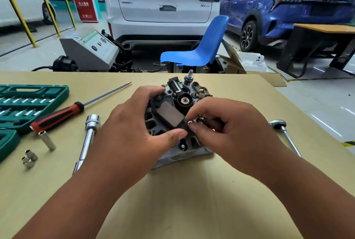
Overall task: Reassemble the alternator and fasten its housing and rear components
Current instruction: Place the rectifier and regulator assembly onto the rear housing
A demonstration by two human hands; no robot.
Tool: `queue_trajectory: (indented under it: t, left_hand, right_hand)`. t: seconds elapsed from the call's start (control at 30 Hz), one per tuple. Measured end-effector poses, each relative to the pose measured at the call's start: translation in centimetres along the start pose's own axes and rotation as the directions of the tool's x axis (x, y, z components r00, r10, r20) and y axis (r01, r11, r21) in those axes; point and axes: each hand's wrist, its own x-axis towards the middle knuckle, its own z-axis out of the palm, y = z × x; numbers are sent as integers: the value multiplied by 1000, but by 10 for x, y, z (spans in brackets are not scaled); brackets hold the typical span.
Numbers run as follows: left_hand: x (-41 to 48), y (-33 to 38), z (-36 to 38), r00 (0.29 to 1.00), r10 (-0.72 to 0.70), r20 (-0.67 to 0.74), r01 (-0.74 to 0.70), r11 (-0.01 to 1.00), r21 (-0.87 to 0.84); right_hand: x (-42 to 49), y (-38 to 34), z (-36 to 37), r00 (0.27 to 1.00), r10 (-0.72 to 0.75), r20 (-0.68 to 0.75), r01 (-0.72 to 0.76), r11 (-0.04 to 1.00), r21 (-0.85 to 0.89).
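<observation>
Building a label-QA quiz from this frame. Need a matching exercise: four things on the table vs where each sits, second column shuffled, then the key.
Things
1. screwdriver
2. ratchet
3. socket case
4. alternator

Places
A. gripped by the left hand, while the right hand pinches a small screw on it
B. far left edge of the table
C. just beyond the right wrist, handle running back toward the person
D. between the green box and the middle of the table, tip pointing away

Pairs: 1-D, 2-C, 3-B, 4-A
</observation>
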Motion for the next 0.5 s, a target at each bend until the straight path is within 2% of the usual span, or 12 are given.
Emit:
queue_trajectory:
  t: [0.27,0.4,0.5]
  left_hand:
    - [0,-1,3,1000,26,-16,-27,999,-23]
    - [0,-1,4,1000,18,-15,-18,1000,-3]
    - [0,1,4,1000,-1,-18,1,1000,-12]
  right_hand:
    - [-1,2,2,998,69,0,-69,997,39]
    - [0,1,3,997,69,-18,-70,995,-64]
    - [0,-1,2,998,65,-16,-66,995,-74]
